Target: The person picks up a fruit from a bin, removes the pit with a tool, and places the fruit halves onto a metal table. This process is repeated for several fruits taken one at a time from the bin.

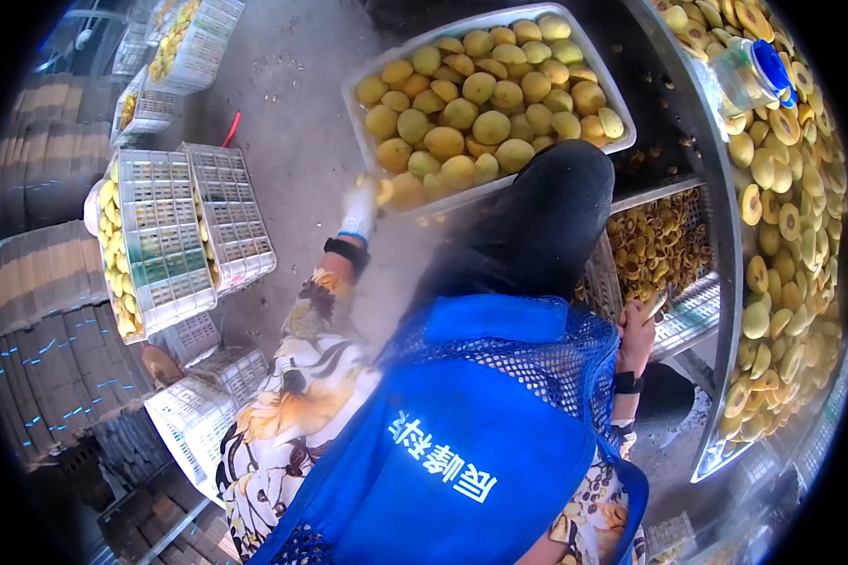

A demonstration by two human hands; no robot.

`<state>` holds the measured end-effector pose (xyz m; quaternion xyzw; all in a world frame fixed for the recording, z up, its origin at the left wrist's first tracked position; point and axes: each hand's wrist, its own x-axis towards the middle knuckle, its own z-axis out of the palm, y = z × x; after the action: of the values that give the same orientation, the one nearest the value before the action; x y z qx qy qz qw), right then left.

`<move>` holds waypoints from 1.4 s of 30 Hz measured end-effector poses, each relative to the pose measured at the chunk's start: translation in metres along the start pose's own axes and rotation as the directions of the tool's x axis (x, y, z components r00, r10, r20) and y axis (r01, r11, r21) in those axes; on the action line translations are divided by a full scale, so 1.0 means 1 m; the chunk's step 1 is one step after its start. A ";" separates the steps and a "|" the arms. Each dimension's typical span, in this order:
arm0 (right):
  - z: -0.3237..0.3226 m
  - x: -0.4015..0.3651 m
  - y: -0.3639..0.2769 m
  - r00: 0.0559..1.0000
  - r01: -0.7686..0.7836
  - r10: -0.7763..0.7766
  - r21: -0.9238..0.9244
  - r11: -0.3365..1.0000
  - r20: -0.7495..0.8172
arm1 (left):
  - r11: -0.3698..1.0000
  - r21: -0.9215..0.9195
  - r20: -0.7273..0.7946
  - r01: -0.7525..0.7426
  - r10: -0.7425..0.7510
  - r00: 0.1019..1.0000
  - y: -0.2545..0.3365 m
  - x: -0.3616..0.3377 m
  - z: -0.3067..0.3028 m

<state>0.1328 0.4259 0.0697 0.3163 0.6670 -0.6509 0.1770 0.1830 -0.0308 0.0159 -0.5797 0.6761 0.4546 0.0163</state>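
Observation:
My left hand, in a white glove with a blue cuff, is closed round a yellow fruit at the lower left corner of a white tub. Whole-looking yellow-green fruits fill the tub. My bare right hand grips a small tool with a pale handle, perhaps a knife, beside a crate of small brownish-yellow fruit pieces. The tool's tip is hard to make out.
At right, a metal-edged table bears many cut fruit halves and a clear jar with a blue lid. Fruit-filled plastic crates and stacked brown trays stand at left. My dark-trousered knee adjoins the tub.

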 end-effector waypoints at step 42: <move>0.012 0.009 -0.003 0.991 0.130 -0.133 -0.186 0.974 -0.007 | 0.758 0.217 -0.031 -0.615 0.635 0.772 0.094 0.046 0.031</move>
<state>0.1225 0.4164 0.0651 0.2598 0.7456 -0.5935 0.1558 0.0771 -0.0545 0.0279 -0.3388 0.8715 0.3354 -0.1149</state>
